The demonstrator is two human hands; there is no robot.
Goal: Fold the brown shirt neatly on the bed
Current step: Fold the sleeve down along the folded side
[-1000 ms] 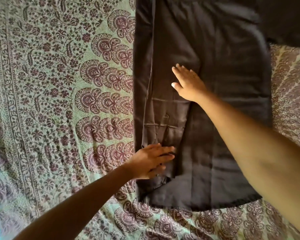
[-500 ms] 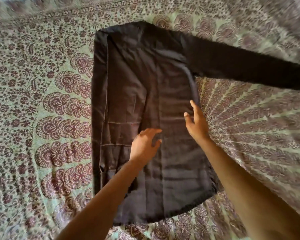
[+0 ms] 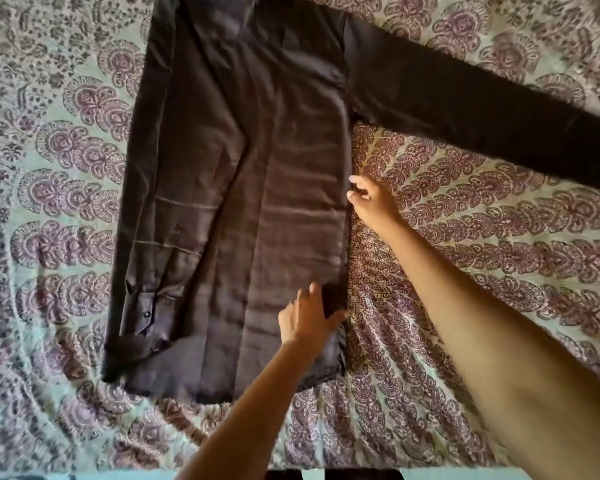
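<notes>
Pressing brown shirt (image 3: 239,168), flat on bed (image 3: 465,271), with splayed left hand (image 3: 305,317) at 5 o'clock to anchor it; seemingly pinching its 3 o'clock edge with curled right hand (image 3: 369,199), likely readying a fold toward 9 o'clock.

Pale green cloth bedspread (image 3: 465,258), printed with maroon paisley fans and floral borders, fills the frame; rumpled at lower left; thin pale blue strip (image 3: 84,477) along bottom edge, nature unclear; light soft, even.
</notes>
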